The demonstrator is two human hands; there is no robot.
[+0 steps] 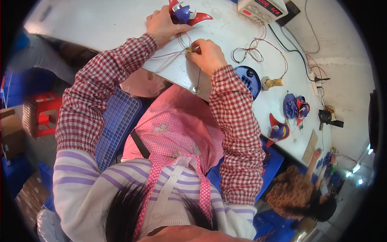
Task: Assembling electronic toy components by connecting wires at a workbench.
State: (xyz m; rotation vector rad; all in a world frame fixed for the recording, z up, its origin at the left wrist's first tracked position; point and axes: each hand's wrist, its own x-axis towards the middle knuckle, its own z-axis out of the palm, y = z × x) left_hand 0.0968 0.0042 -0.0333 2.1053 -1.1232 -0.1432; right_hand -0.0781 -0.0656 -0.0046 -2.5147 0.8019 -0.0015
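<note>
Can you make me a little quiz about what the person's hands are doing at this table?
1. True or false: the left hand holds a blue and red toy part.
2. What does the right hand pinch? A) a spoon B) thin wires with a small connector C) a pencil
3. Fill in: two more blue and red toy parts lie on the white ____.

Key: 1 true; 2 B; 3 table.
</note>
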